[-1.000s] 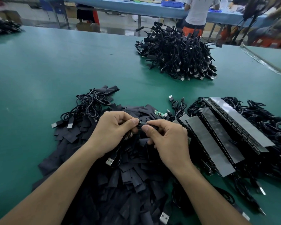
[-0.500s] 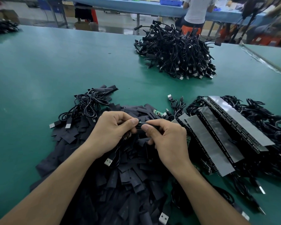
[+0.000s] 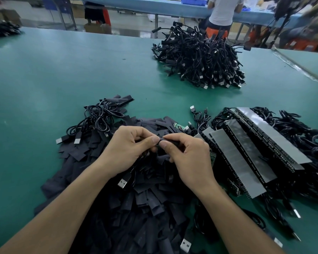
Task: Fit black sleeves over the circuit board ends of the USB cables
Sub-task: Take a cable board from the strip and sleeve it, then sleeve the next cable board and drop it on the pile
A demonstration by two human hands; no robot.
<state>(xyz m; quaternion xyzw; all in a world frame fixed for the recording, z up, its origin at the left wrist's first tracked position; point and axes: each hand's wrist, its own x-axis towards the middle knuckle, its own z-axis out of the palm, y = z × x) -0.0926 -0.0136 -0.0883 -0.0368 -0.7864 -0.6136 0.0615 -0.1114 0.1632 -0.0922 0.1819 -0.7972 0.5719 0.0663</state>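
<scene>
"Two hands met over the near middle of the tabletop [image 3: 53, 79] — what did each one have?"

"Left hand [image 3: 128, 149] was curled around a USB cable [image 3: 122, 182], whose silver plug hung just below the palm. Right hand [image 3: 187, 158] pinched a black sleeve [image 3: 170, 142] between thumb and forefinger. Both thumbs nearly touched."

"Could you see the cable's board end?"

"No, the fingers hid it, so I couldn't tell how far it sat inside the sleeve."

"What lay beneath them?"

"A broad pile of loose sleeves [image 3: 136, 208], flat and dark, spreading from the hands down to the near edge. On its far side lay one bare green circuit board [image 3: 179, 126]. Some coiled cables [image 3: 97, 116] rested on the pile's left side, toward the far end."

"And toward the right edge?"

"Long stacks of boards [image 3: 246, 156] topped with grey strips, lying just beside the right hand and angled toward the near edge — tangled black cables around them."

"Anything farther out?"

"A heap of cables [image 3: 200, 57] sat near the far edge, well apart from the hands. Beyond the tabletop a person in a white shirt [image 3: 224, 10] stood at a blue bench [image 3: 145, 6], facing away."
</scene>
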